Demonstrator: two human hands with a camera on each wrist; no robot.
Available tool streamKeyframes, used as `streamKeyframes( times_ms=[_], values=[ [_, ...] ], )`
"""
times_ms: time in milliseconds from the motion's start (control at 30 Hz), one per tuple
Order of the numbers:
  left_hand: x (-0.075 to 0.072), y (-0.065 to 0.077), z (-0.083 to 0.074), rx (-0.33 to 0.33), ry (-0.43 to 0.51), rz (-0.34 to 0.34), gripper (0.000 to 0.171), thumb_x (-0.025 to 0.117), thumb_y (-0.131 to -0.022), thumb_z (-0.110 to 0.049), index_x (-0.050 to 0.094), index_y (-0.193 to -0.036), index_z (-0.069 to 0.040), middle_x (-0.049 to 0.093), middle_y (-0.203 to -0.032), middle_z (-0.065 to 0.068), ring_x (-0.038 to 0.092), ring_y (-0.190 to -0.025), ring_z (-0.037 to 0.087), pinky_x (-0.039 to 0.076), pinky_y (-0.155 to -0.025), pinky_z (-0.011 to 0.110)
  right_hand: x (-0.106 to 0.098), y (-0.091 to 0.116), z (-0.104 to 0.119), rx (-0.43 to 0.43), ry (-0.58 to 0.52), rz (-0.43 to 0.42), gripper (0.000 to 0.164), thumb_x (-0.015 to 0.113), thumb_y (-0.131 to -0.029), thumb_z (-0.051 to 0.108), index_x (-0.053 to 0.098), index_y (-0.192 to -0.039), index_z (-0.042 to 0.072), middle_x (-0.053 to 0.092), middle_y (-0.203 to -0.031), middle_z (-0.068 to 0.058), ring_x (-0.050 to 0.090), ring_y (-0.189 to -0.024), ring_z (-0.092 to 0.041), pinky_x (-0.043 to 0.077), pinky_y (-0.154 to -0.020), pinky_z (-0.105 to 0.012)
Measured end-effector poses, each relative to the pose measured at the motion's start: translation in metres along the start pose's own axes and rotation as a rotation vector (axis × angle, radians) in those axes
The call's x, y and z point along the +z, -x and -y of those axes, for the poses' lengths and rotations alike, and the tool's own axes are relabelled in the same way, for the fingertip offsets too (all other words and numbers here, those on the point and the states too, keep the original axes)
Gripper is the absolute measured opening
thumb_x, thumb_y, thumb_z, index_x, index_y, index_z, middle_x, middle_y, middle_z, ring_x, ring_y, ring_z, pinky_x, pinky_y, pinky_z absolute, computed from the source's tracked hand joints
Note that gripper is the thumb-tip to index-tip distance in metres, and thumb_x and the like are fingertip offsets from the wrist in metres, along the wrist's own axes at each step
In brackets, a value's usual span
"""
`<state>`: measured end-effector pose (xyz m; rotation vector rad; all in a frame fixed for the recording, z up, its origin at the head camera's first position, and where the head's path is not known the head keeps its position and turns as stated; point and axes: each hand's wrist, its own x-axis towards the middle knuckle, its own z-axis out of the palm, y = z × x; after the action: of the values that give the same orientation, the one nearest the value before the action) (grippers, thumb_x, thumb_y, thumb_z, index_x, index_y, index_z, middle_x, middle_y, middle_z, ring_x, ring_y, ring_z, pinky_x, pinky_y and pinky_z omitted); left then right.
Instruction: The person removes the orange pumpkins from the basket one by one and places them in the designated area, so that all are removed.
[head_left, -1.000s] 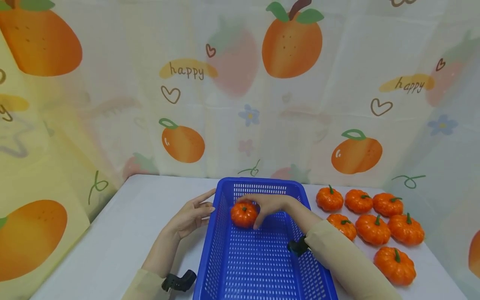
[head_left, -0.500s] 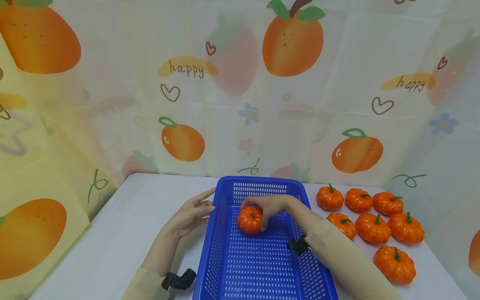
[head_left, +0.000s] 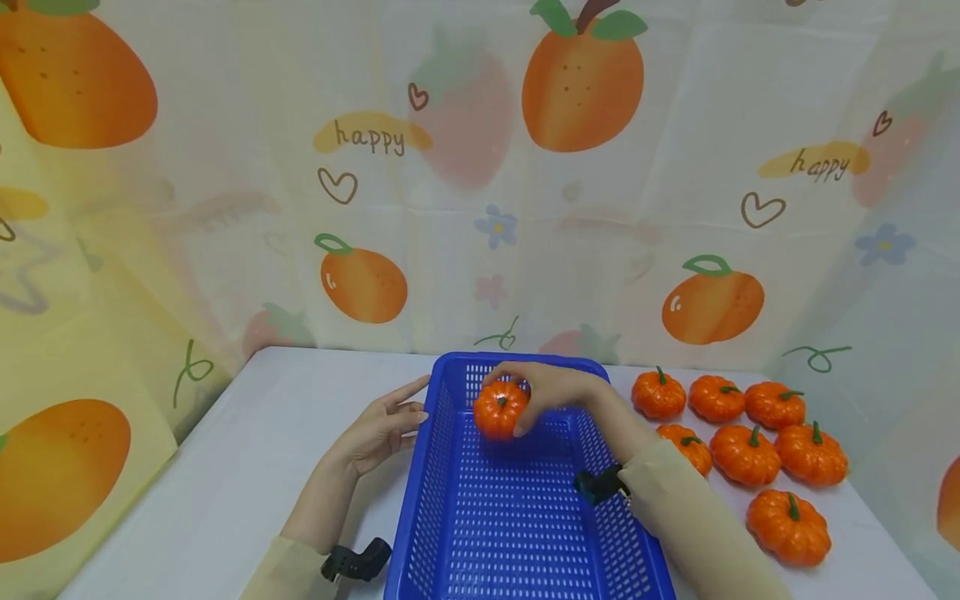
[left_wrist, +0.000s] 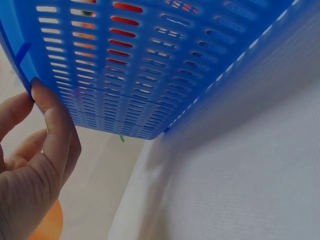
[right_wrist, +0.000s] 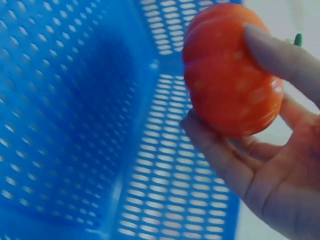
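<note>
A small orange toy pumpkin (head_left: 500,411) with a short green stem is gripped by my right hand (head_left: 555,387) in the far part of the blue plastic basket (head_left: 517,533). Thumb and fingers hold it from opposite sides, and in the right wrist view the pumpkin (right_wrist: 230,75) hangs clear of the perforated basket wall. My left hand (head_left: 382,433) is outside the basket at its left side, fingers extended, fingertips right at the rim. Seen from the left wrist, that hand (left_wrist: 40,155) touches the rim edge, and orange shows through the slots.
Several more orange pumpkins (head_left: 746,456) stand in loose rows on the white table (head_left: 300,417), right of the basket, partly behind my right sleeve (head_left: 697,517). A fruit-printed cloth (head_left: 450,208) hangs behind the table. Each wrist carries a black camera mount (head_left: 356,560).
My right hand first shifts the pumpkin slightly right and nearer within the basket, then lifts it off the basket floor. My left hand stays at the rim.
</note>
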<state>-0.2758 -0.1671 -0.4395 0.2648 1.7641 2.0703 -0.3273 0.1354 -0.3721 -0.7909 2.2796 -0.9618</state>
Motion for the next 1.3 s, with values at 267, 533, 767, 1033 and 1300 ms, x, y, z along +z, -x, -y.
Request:
streamKeyframes(
  times_ms=[267, 533, 767, 1033, 1300],
  values=[
    [-0.001, 0.000, 0.000, 0.001, 0.002, -0.003, 0.072, 0.058, -0.096, -0.005, 0.024, -0.158, -0.016, 0.064, -0.092, -0.007, 0.066, -0.085, 0.006, 0.058, -0.080, 0.026, -0.018, 0.019, 0.017, -0.122, -0.022, -0.109, 0.078, 0.084, -0.074, 0.020, 0.047, -0.142, 0.026, 0.049, -0.143, -0.011, 0.055, -0.124, -0.033, 0.054, -0.100, -0.043],
    [-0.001, 0.001, 0.000, 0.003, 0.001, -0.001, 0.072, 0.058, -0.096, -0.005, 0.023, -0.158, -0.016, 0.063, -0.092, -0.007, 0.066, -0.085, 0.005, 0.058, -0.080, 0.025, -0.037, 0.046, 0.017, -0.142, -0.129, -0.182, 0.076, 0.079, -0.081, 0.023, 0.042, -0.146, 0.031, 0.041, -0.151, -0.005, 0.047, -0.134, -0.043, 0.051, -0.103, -0.050],
    [0.000, 0.000, 0.000, -0.001, 0.006, -0.007, 0.071, 0.058, -0.096, -0.005, 0.025, -0.158, -0.017, 0.063, -0.092, -0.006, 0.064, -0.085, 0.006, 0.058, -0.081, 0.026, -0.051, 0.078, 0.006, -0.111, -0.151, -0.276, 0.077, 0.079, -0.082, 0.026, 0.040, -0.147, 0.036, 0.037, -0.155, 0.000, 0.039, -0.141, -0.044, 0.045, -0.106, -0.057],
    [0.000, -0.001, 0.001, 0.004, -0.002, 0.003, 0.070, 0.057, -0.097, -0.006, 0.024, -0.158, -0.017, 0.064, -0.096, -0.005, 0.065, -0.089, 0.007, 0.058, -0.083, 0.027, -0.068, 0.126, -0.007, -0.109, -0.155, -0.366, 0.078, 0.076, -0.084, 0.018, 0.035, -0.150, 0.027, 0.034, -0.157, -0.006, 0.048, -0.133, -0.039, 0.054, -0.098, -0.045],
    [0.000, 0.000, 0.000, 0.012, -0.001, 0.011, 0.070, 0.056, -0.098, -0.006, 0.023, -0.158, -0.018, 0.065, -0.097, -0.006, 0.066, -0.090, 0.007, 0.058, -0.082, 0.026, -0.072, 0.186, -0.034, -0.051, -0.068, -0.474, 0.074, 0.071, -0.088, 0.015, 0.034, -0.151, 0.025, 0.043, -0.149, 0.007, 0.049, -0.129, -0.007, 0.053, -0.099, -0.037]
  ],
)
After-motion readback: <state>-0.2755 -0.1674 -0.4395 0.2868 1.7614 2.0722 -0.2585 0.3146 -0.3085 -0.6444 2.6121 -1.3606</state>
